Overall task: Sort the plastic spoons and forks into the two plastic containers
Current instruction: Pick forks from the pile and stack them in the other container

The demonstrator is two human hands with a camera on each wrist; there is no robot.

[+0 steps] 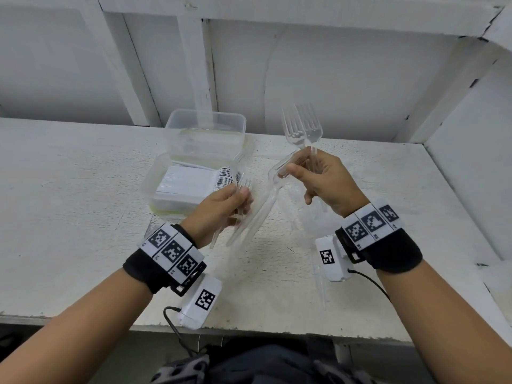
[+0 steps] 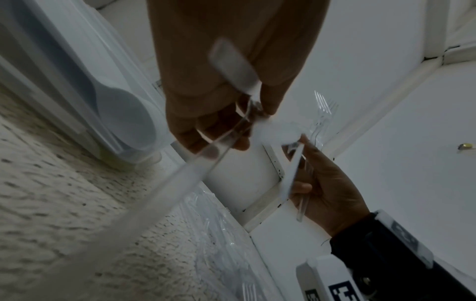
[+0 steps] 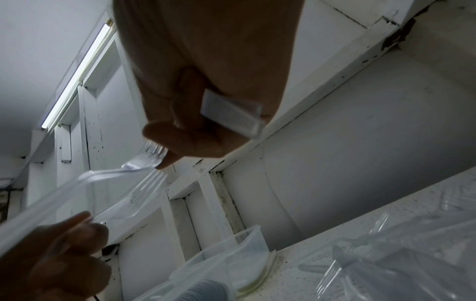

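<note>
My right hand (image 1: 293, 170) is raised over the table and grips two clear plastic forks (image 1: 302, 128) upright, tines up. Its thumb also pinches the head of another clear fork (image 1: 257, 206), whose handle slants down past my left hand (image 1: 241, 198). The left hand grips a clear fork (image 1: 243, 185) with its tines pointing away, next to the near container (image 1: 149, 187), which is packed with white spoons (image 1: 188, 181). Behind that stands the second clear container (image 1: 205, 126); I cannot tell its contents. In the right wrist view, fork tines (image 3: 154, 151) touch the right thumb.
More clear forks lie in crumpled clear plastic wrap (image 3: 386, 264) on the white speckled table (image 1: 69, 203), to the right of the containers under my right hand. A white wall with beams stands just behind. The table's front edge (image 1: 277, 332) is near my body.
</note>
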